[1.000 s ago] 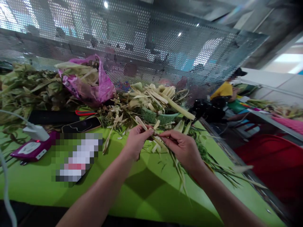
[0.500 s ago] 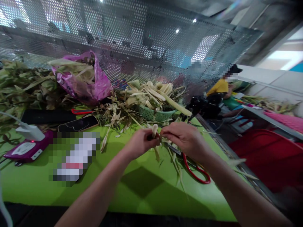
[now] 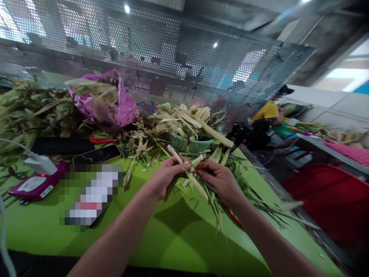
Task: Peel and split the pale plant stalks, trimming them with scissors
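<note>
My left hand (image 3: 165,177) and my right hand (image 3: 219,179) meet above the green table (image 3: 178,238), both pinched on a thin pale stalk (image 3: 187,173) with loose husk strips hanging from it. The stalk runs from upper left to lower right between my fingers. Red-handled scissors (image 3: 235,218) lie on the table partly hidden under my right wrist. Just beyond my hands stands a green plastic basket (image 3: 191,145) heaped with pale peeled stalks.
A pink plastic bag (image 3: 111,104) of husks and a heap of green leaves (image 3: 31,111) sit at the back left. A phone (image 3: 96,154), a purple device (image 3: 33,185) with a white charger lie left. A perforated metal screen (image 3: 173,65) backs the table. A person in yellow (image 3: 268,111) sits at right.
My hands have drawn slightly apart and the stalk now lies stretched out between them, instead of bunched at the fingertips. My right wrist has moved over the scissors, hiding most of them.
</note>
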`<state>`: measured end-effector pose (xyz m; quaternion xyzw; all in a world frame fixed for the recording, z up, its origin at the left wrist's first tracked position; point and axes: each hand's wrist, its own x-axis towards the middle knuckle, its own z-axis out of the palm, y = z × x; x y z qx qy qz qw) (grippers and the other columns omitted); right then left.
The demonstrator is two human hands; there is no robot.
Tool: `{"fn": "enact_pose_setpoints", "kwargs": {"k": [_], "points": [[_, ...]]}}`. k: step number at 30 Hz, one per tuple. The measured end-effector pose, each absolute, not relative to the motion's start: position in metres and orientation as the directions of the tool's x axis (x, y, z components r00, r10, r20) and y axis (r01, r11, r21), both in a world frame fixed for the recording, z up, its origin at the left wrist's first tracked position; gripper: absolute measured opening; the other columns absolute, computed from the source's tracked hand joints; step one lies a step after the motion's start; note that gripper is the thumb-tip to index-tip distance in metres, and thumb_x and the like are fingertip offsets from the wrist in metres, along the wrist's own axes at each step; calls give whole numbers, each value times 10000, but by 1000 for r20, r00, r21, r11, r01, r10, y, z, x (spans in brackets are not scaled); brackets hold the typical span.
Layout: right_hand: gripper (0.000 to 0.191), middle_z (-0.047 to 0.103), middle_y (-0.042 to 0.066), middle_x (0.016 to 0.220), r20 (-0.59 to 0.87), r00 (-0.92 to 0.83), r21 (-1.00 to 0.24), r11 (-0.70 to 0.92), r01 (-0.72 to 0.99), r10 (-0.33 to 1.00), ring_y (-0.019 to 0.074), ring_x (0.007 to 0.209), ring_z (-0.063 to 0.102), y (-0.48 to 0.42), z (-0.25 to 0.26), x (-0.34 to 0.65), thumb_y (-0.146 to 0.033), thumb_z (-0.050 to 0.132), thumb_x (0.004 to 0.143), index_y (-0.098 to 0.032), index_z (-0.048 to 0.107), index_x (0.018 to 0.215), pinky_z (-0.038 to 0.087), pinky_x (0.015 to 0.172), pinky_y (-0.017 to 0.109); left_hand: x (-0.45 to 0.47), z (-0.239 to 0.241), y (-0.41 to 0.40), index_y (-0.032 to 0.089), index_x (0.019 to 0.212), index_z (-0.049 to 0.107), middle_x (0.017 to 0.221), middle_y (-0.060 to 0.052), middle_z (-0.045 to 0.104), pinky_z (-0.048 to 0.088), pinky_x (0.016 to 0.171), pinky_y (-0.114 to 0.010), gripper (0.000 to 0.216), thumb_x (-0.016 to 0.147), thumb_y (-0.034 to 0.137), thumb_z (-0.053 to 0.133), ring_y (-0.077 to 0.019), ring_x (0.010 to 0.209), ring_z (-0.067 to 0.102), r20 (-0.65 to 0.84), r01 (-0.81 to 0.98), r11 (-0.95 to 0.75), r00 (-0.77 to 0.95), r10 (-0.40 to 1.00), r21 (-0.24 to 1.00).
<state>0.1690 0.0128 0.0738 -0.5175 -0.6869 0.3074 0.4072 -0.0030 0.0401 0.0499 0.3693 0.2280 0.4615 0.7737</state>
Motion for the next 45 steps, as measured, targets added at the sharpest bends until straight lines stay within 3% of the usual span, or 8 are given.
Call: {"fn": "enact_pose_setpoints", "kwargs": {"k": [4,8,15,23,29,35,40,45], "points": [[134,675,33,804,384,-171,-657,398,640,908,188,751,615,4,75,167,-317,580,852,-221,671,869,462,694,295,-2,50,42,128,810,636,731,-21,633,438,656,-206,158,660,153,680,-93,660,568,-5,-514,233,407,913,826],[190,689,72,843,476,-345,-272,509,817,809,202,766,612,-2,80,171,-248,511,891,-211,681,967,439,701,313,1,45,45,134,832,621,760,-25,627,430,709,-243,179,668,180,677,-119,711,558,68,-418,82,332,941,905],[235,622,60,691,412,-577,144,575,806,706,177,647,532,-6,88,163,-194,452,913,-162,684,909,339,614,302,7,38,48,158,808,603,693,2,582,419,647,-247,132,679,147,628,-133,667,535,148,-138,-115,260,954,984],[194,658,66,750,405,-539,-54,608,792,738,188,720,566,3,94,174,-221,502,898,-187,693,895,383,676,304,3,35,43,170,709,645,663,-3,573,351,587,-240,54,709,180,592,-127,592,470,314,73,-377,424,850,923],[132,628,8,706,260,-290,-649,388,654,921,154,668,555,23,96,187,-315,648,793,-186,648,764,422,633,263,1,45,40,144,757,640,689,-10,579,417,655,-246,125,647,180,688,-124,661,525,137,-220,-5,587,798,975],[165,649,6,735,119,-199,-867,199,456,973,153,670,570,26,76,186,-343,644,781,-179,658,793,437,641,272,-5,52,39,148,804,618,739,-18,618,434,702,-236,223,629,195,749,-116,708,587,123,-481,189,545,829,856],[149,703,30,855,284,-227,-708,363,606,932,199,796,635,9,72,179,-319,593,840,-209,686,878,459,725,297,-2,48,45,151,838,615,709,-1,613,431,677,-229,242,637,203,739,-99,661,563,80,-510,138,383,920,849],[242,723,79,933,450,-444,-135,550,824,775,224,811,641,-5,78,174,-198,476,900,-180,664,1051,414,715,324,1,42,50,147,825,596,716,-4,585,422,662,-239,157,686,182,661,-117,679,541,182,-212,-132,237,954,968]]}}
